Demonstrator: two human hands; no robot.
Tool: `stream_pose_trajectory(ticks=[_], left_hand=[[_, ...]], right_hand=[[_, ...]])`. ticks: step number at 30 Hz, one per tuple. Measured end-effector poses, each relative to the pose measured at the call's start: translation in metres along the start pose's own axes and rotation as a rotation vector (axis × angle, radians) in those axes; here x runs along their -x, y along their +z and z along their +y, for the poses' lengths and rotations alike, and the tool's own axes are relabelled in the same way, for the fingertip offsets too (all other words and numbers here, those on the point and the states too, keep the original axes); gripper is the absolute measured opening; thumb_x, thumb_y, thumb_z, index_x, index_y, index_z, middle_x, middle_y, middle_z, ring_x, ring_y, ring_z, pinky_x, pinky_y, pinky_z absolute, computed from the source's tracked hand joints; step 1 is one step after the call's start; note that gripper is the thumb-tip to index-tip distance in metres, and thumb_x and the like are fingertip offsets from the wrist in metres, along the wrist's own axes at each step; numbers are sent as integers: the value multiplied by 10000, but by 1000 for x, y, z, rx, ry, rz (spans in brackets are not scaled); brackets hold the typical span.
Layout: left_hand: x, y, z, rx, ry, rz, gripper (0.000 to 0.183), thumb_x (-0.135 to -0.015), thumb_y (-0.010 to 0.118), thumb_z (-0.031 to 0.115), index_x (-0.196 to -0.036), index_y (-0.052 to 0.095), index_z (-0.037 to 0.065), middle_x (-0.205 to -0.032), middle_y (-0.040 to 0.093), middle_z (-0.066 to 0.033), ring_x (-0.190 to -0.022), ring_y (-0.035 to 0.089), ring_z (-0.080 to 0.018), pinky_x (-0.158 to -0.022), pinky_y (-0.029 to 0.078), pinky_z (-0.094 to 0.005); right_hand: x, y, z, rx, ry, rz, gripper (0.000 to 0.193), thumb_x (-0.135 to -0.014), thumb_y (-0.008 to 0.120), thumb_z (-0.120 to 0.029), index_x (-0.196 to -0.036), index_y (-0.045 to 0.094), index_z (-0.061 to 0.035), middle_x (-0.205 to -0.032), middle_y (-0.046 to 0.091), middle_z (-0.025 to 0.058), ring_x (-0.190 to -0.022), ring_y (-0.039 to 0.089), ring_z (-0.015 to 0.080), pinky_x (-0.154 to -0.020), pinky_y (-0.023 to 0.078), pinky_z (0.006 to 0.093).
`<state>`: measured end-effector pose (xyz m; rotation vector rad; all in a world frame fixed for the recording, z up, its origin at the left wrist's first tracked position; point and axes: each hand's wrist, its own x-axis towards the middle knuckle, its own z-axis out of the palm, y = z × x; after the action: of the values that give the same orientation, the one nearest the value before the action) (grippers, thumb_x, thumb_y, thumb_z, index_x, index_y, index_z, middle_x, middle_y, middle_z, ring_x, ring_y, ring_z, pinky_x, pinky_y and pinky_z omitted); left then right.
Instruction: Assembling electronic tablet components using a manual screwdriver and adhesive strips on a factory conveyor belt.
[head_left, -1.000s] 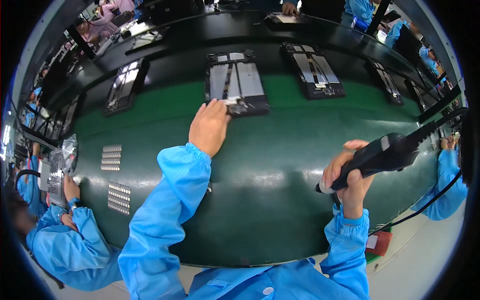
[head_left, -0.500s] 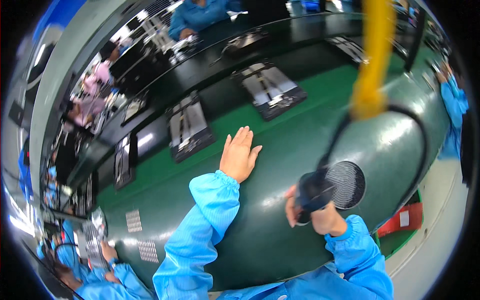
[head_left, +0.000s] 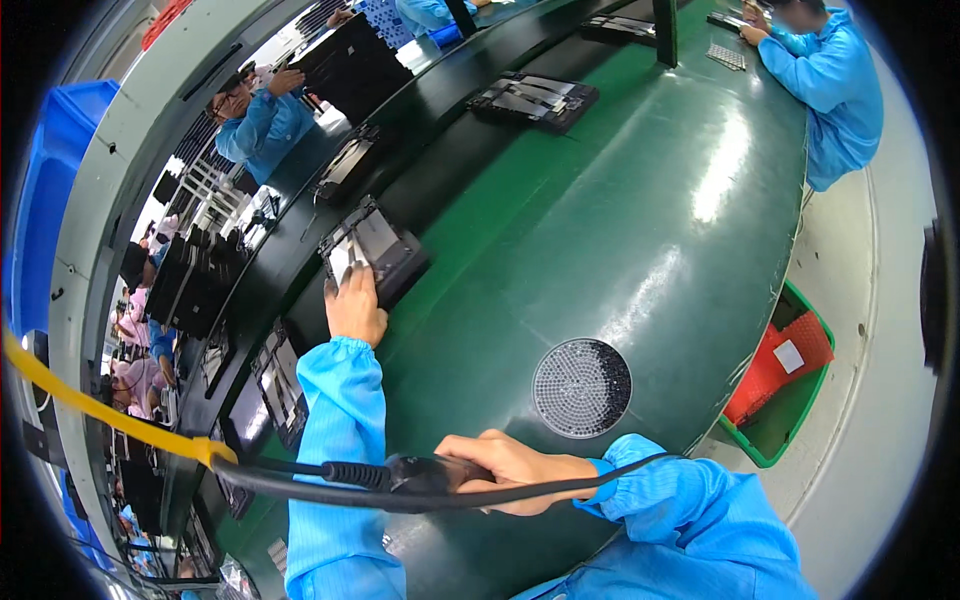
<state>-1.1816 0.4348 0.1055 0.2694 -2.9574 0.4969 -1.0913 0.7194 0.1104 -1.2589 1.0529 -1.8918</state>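
My left hand [head_left: 357, 305] reaches forward, with its fingers stretched over the near side of a black tray-like unit with silver panels [head_left: 398, 268]. The fingertips rest on the silver part; the unit's right edge is blurred. In front of my body, my right hand [head_left: 515, 470] is closed around a black corded electric screwdriver [head_left: 420, 474], held sideways. Its tip is hidden behind the cable and hand. The black cable [head_left: 540, 495] crosses in front of both forearms and meets a yellow cord [head_left: 110, 410]. A round plate dotted with small parts [head_left: 583, 388] lies right of my hands.
Similar black units [head_left: 535, 100] line the dark strip along the green table [head_left: 490, 270]. A green bin [head_left: 775, 445] with a red sheet [head_left: 780, 365] stands off the right edge. One co-worker [head_left: 825, 85] sits far right; another [head_left: 262, 125] is across the table.
My left hand has gone from the bare green surface onto the silver-panelled unit. The screwdriver in my right hand has moved left, off the round plate. The yellow cord has swung leftward; my view has turned.
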Motion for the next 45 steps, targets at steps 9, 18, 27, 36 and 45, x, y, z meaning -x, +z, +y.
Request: stream_pose_trajectory(ticks=[9, 18, 27, 36, 45], left_hand=[[107, 14, 8, 197, 106, 333, 611, -602, 678, 112, -1191, 545, 20, -1260, 544, -134, -1186, 494, -279, -1044, 299, -478], [252, -54, 75, 536, 148, 252, 641, -543, 706, 22, -1161, 538, -13, -1251, 545, -175, -1252, 428, -387, -1048, 255, -555], [345, -59, 130, 713, 161, 192, 712, -546, 849, 226, -1143, 539, -5, -1206, 572, -170, -1203, 479, -386, -1023, 206, -639], [332, -66, 153, 790, 100, 100, 492, -567, 795, 94, -1007, 611, -24, -1182, 588, -165, -1211, 486, -342, -1046, 138, -641], [320, -77, 129, 987, 258, 246, 236, -689, 679, -27, -916, 656, 30, -904, 682, -75, -964, 649, -244, -974, 346, -534]], right_hand=[[2, -21, -16, -61, 13, 247, 439, -891, 547, -468, -885, 506, -31, -589, 535, 29, -472, 522, 81, -423, 424, 237], [5, -75, -46, 81, -207, 661, 780, -860, 318, -694, -959, 536, 49, -602, 561, 90, -468, 538, 136, -443, 434, 242], [4, -79, -14, 114, -257, 592, 777, -860, 354, -678, -981, 531, 69, -638, 563, 117, -501, 554, 158, -464, 448, 259], [0, -77, -9, 215, -223, 613, 777, -853, 379, -680, -983, 533, 70, -631, 561, 103, -499, 547, 141, -465, 441, 249], [-2, -75, -11, 209, -206, 627, 765, -844, 405, -681, -992, 530, 59, -629, 559, 95, -494, 543, 135, -461, 435, 241]])
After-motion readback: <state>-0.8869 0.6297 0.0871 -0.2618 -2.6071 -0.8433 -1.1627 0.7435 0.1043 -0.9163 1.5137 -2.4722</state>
